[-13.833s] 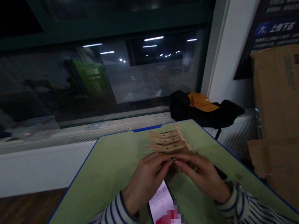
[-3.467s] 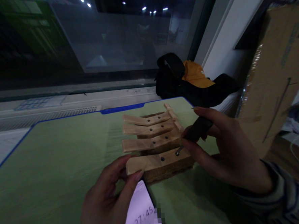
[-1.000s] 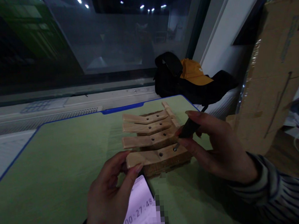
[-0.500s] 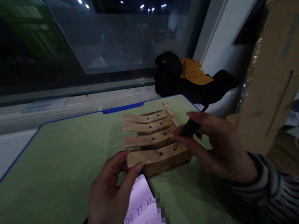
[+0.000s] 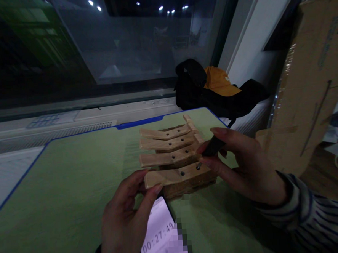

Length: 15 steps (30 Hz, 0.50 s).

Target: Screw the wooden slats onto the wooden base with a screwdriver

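Several pale wooden strips, each with two dark holes, lie side by side across a rough brown block and meet a wooden crosspiece on the right. My left hand is closed, thumb and fingers pinching the free left end of the nearest wooden strip. Above that strip's right end, my right hand pinches a small black-handled screwdriver. Its metal tip points down at the right-hand hole; fingers partly hide it.
A lit phone showing a timer lies beside my left hand on the green board. Behind the board sit a black bag and a yellow cap. A large cardboard box stands at right.
The screwdriver's handle has tipped slightly, and less of its metal tip shows. The timer has advanced from 27:48 to 27:49. My left hand keeps its pinch on the strip.
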Available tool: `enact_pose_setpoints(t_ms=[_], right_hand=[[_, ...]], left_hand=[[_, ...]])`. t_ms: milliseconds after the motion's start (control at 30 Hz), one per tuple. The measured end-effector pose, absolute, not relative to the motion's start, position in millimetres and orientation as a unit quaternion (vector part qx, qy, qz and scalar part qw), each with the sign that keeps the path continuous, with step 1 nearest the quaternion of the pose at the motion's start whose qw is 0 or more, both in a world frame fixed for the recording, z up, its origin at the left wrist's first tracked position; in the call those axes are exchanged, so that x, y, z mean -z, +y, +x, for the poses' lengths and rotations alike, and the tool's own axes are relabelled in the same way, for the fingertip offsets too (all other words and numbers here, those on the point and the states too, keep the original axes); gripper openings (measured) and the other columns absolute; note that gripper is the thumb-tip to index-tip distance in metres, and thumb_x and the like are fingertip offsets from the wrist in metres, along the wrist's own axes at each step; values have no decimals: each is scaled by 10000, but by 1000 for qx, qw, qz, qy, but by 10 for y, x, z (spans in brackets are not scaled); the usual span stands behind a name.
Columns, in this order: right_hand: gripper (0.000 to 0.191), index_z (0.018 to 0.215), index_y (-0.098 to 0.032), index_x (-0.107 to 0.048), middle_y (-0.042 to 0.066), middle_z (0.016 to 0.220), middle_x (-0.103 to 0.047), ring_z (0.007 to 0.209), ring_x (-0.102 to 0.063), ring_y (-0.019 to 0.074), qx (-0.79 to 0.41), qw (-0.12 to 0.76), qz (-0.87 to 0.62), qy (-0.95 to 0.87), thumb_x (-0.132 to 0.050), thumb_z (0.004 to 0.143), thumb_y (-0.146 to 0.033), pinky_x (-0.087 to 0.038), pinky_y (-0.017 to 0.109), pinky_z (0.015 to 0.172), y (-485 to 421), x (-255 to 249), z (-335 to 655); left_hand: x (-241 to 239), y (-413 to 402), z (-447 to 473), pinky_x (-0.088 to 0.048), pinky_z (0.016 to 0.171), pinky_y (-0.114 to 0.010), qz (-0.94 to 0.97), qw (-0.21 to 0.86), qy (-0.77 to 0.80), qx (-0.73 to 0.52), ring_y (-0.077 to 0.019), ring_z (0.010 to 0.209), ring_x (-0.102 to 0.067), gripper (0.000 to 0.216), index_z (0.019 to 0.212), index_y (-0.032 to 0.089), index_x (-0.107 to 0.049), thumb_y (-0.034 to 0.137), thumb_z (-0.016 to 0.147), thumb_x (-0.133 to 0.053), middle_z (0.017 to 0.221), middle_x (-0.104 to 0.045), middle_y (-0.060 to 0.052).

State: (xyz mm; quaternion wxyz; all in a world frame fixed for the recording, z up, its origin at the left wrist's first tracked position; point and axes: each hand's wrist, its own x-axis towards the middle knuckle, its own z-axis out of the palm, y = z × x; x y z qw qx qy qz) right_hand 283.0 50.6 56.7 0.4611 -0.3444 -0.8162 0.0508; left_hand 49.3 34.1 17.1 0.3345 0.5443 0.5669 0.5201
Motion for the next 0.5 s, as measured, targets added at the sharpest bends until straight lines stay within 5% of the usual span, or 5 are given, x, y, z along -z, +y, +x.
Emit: enact_pose_setpoints(t_ms=[500], right_hand=[[723, 1405, -279, -346, 4, 1046, -650, 810, -622, 130, -52, 445, -347, -824, -655, 789, -61, -535, 295, 732, 521, -580, 2850]], left_hand=[[-151, 339, 488, -609, 663, -276, 547, 332, 562, -524, -182, 720, -706, 279, 970, 195, -667, 275, 713, -743, 856, -742, -43]])
